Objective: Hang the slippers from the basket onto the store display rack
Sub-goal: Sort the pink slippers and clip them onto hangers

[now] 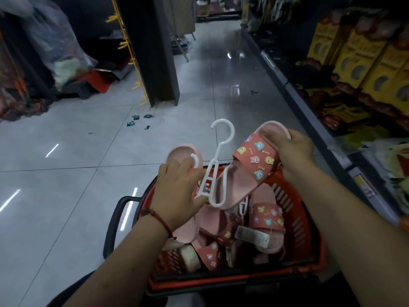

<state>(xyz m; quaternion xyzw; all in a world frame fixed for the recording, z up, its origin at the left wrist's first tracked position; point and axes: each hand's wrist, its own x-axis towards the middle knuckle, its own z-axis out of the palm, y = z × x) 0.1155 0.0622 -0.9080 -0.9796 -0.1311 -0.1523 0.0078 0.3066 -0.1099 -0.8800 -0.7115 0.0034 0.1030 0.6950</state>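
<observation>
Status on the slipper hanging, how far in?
Early. Done: nothing visibly hung; the yellow rack hooks in view are bare. In hand: right hand grips a patterned slipper on a white hanger, left hand holds a second slipper, both above the red basket. Remaining: several more slippers in the basket.

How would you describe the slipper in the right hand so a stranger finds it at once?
Find the red basket. Above its far rim, the right hand grips a pink slipper by one end. Unlike the slippers lying in the basket, it is lifted, cartoon strap showing, right of a white hanger.
</observation>
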